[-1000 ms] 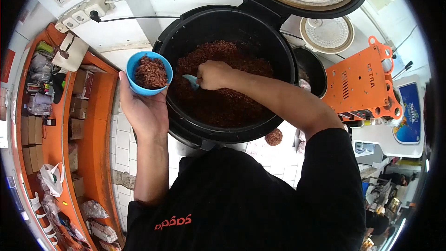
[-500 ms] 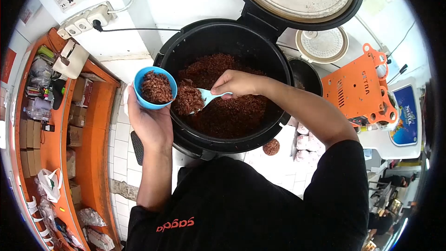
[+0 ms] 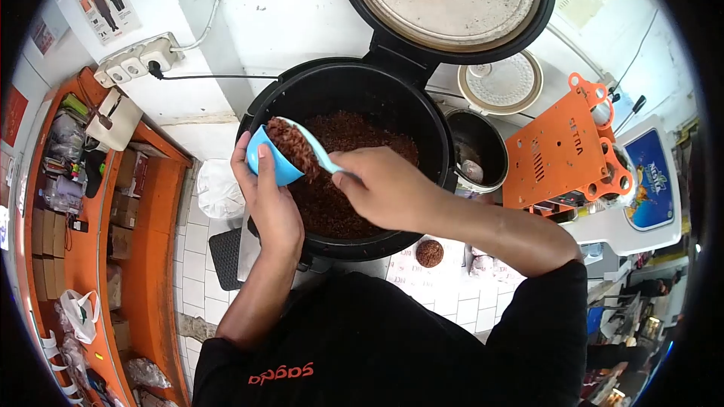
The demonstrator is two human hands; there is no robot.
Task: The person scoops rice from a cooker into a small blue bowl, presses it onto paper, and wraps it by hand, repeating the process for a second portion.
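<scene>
My left hand (image 3: 271,207) grips a blue bowl (image 3: 270,160), tilted to the right over the left side of a big black rice cooker (image 3: 275,98). Reddish-brown cooked rice (image 3: 290,143) fills the bowl's mouth. Closed round the handle of a pale blue rice paddle (image 3: 320,152), my right hand (image 3: 377,185) holds its blade against the rice at the bowl's opening. Loose grains hang at the bowl's lower lip. More of the same rice (image 3: 339,132) lies in the cooker below, partly hidden by my hands.
The cooker's lid (image 3: 445,0) stands raised at the back. To the right are a dark pot (image 3: 475,147) and an orange metal unit (image 3: 554,147). A round rice mound (image 3: 429,253) sits on printed paper (image 3: 403,267). Orange shelves (image 3: 143,256) line the left.
The bowl has gone from upright to tipped rightward. The paddle has risen from the cooker's rice to the bowl's mouth, bringing my hands together. The camera view has shifted slightly.
</scene>
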